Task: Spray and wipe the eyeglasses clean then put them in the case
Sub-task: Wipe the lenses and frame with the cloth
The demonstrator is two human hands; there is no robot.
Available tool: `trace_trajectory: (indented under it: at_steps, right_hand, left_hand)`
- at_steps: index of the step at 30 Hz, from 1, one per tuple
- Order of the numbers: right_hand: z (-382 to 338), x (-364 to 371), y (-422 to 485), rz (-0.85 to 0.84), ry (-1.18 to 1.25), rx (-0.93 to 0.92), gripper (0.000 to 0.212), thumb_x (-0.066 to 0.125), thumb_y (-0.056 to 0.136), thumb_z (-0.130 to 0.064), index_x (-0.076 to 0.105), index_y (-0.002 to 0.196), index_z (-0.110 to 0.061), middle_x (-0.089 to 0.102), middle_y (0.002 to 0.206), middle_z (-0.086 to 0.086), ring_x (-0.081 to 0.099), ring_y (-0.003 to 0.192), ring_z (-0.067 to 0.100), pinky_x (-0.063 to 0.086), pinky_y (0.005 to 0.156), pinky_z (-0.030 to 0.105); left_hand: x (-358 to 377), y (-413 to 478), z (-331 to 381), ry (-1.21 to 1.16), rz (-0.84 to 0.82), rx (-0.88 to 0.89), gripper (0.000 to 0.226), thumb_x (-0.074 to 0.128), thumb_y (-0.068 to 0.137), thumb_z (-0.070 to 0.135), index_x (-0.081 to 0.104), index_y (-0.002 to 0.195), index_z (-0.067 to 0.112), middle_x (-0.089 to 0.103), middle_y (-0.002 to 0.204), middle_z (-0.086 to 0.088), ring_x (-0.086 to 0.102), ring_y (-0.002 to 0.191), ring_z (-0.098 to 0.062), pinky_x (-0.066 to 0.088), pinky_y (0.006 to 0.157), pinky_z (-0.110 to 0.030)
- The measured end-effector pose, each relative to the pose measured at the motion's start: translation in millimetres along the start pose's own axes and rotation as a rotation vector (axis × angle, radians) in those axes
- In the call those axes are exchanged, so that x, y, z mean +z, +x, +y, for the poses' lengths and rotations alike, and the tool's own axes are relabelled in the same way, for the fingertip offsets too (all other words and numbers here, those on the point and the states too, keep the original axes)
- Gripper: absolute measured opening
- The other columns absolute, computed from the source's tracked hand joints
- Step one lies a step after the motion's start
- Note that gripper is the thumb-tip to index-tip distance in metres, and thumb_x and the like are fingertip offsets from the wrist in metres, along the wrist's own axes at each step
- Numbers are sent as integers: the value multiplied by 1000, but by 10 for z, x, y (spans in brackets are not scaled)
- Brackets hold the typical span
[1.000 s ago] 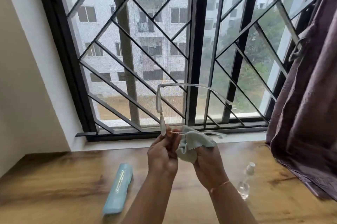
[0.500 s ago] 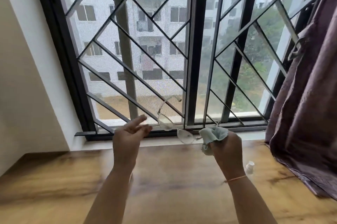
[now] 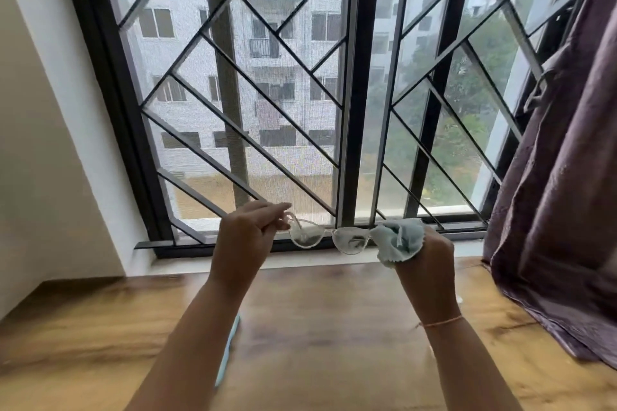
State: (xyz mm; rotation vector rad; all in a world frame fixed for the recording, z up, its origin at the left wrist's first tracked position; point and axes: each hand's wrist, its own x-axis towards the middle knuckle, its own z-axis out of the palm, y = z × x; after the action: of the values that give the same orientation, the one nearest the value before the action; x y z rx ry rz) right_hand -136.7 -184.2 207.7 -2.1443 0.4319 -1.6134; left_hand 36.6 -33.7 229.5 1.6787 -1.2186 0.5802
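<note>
Wooden tabletop [image 3: 334, 327] fills the near ground. A thin strip of the pale blue case [image 3: 229, 345] shows beside the left forearm. Most of it is hidden, so I cannot tell whether it lies open or closed.

Over the far edge of the tabletop both hands are raised and well apart, with the glasses [image 3: 329, 237] held level in the air between them. The left hand [image 3: 245, 237] pinches the left end of the frame. The right hand [image 3: 430, 260] is curled round a bunched pale green cloth [image 3: 399, 238], and the right end of the frame runs into that cloth.

Held up like this against the daylight, the lenses look to be under inspection — so the wiping is probably at or near its end. Whether they were sprayed cannot be told. Left to do: fold the glasses and lay them in the case.

Beyond stands the barred window [image 3: 354, 93], with a purple curtain [image 3: 561, 160] at the far right.
</note>
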Motion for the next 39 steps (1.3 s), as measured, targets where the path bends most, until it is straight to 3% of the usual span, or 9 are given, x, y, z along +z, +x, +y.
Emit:
trace_trajectory:
  at_steps: [6,9,11,14,17,19,28,35,39]
  right_hand:
    - [82,24,2,8,52,108,8,68,71,-6,73,77,-9,63,64,-5,58,63,-8,44,57,7]
    - [278,81,-49,-102,266,409,21,66,69,-6,74,85,-18,71,73,4,69,71,16,59,63,39]
    - [439,149,-97,-184,199,567,25,62,68,-10,73,86,-24,71,75,4,69,72,22,59,67,39]
    - [611,254,-199,-659,-366,684,19,58,72,-2,70,79,-16,62,74,2,56,62,13,44,54,10]
    - [607,337,-327,-1038,-576,761,11,57,77,-3,66,77,-9,66,85,12,59,74,20,46,65,21]
    - [589,361,-344,-1105,-617,742,22,56,76,-1,70,91,-6,71,96,12,63,81,19,49,72,24]
    - [494,298,-332,-891,141,1067,31,41,74,18,66,69,0,60,67,13,56,59,18,46,50,23]
    - [223,112,-234,-823,976,1162,32,57,76,13,57,108,19,62,112,27,60,103,30,51,87,28]
    - [-172,220,-167,-579,1038,1021,17,58,75,7,73,82,4,72,90,18,69,84,22,56,74,24]
  left_hand:
    - [73,-151,-93,-42,-7,-77,26,54,73,22,75,76,8,73,73,-2,63,75,-6,46,70,-7]
    - [129,-206,-120,36,70,-113,4,70,67,3,73,68,6,69,60,-7,58,77,-11,33,68,6]
    - [162,-256,-158,96,112,-124,13,76,61,-8,70,62,2,63,53,-13,52,77,-17,27,65,9]
    - [202,-320,-220,81,145,-146,15,76,60,-9,73,66,4,70,61,-8,57,75,-9,31,68,8]
    - [238,-336,-247,37,182,-162,14,73,63,-6,74,71,5,72,67,-3,55,74,1,33,70,6]
    - [250,-317,-220,29,193,-161,12,71,63,-4,74,70,5,72,65,-4,56,74,-2,32,70,6]
    - [294,-315,-226,-3,210,-180,11,68,66,2,75,72,7,72,66,-1,52,75,7,33,68,6]
    - [347,-331,-256,-50,237,-222,13,65,67,6,76,74,8,74,74,-1,61,80,-1,41,72,-3]
    - [380,-337,-242,-33,262,-214,15,64,67,3,76,75,6,73,74,-3,59,81,-1,38,74,2]
